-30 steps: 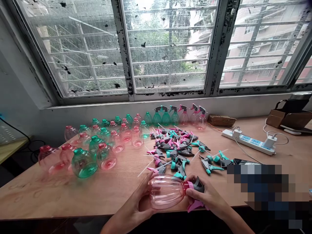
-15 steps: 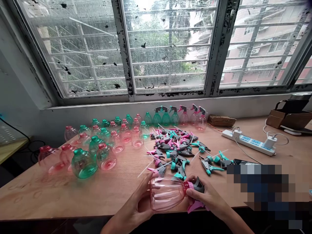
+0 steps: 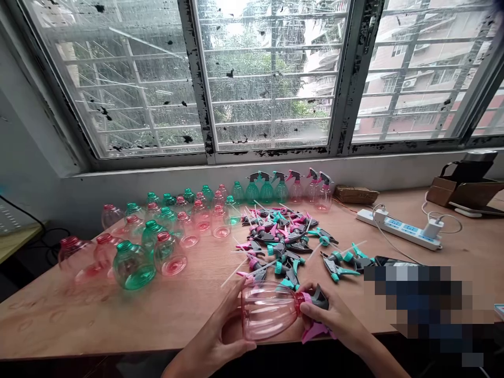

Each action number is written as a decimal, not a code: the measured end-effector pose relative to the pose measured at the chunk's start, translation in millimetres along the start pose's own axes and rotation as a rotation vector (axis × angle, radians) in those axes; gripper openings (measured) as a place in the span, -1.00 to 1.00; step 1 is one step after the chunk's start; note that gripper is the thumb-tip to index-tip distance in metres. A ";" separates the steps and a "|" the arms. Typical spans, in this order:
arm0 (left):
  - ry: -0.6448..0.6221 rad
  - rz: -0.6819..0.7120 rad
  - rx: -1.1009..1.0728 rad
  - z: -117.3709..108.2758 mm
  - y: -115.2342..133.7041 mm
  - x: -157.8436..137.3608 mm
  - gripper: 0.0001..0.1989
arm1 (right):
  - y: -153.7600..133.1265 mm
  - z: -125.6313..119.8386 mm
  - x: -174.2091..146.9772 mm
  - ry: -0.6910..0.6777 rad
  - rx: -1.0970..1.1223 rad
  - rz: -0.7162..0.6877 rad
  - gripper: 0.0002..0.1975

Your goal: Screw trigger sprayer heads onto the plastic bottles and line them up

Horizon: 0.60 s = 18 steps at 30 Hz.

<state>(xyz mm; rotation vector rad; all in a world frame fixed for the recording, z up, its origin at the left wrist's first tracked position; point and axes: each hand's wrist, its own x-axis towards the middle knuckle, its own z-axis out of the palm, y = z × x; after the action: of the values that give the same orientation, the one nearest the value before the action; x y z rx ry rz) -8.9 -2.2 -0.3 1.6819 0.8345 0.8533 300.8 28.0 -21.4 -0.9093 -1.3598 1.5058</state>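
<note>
Left hand (image 3: 217,328), right hand (image 3: 334,314) on pink bottle (image 3: 270,312) — power strip (image 3: 397,230), any print illegible

We can make out no readable text, label, brand, number or sign on anything in the head view.

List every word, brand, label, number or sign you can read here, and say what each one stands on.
No readable text anywhere.
Held bottle: no lettering visible.
Standing bottles: no lettering visible.
Loose spray heads: none that can be made out.
Power strip: any markings are too small to read.
Brown box: nothing legible.
Pixelated patch at right: nothing can be read there.
</note>
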 end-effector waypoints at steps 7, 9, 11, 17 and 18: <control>-0.004 0.019 -0.023 1.0 3.0 -0.1 -0.07 | -3.6 2.3 -1.3 -0.013 -0.030 -0.010 -0.54; -0.007 -0.004 -0.036 1.3 6.7 0.8 -0.10 | -3.3 1.5 -0.9 -0.018 -0.025 -0.012 -0.55; -0.007 -0.021 0.003 1.1 8.5 1.1 -0.11 | -2.0 0.3 -0.4 -0.017 -0.023 -0.016 -0.55; -0.002 0.016 0.055 0.2 2.0 -0.5 -0.22 | -2.0 0.3 -0.9 -0.028 -0.035 -0.015 -0.56; -0.005 0.015 0.053 0.3 1.5 -0.3 -0.20 | -3.3 1.1 -1.3 -0.028 -0.036 -0.009 -0.57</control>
<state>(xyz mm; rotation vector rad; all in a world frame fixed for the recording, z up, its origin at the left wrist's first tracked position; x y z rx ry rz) -8.6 -3.0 1.1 1.7380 0.8486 0.8439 300.6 26.4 -18.1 -0.9059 -1.4132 1.4965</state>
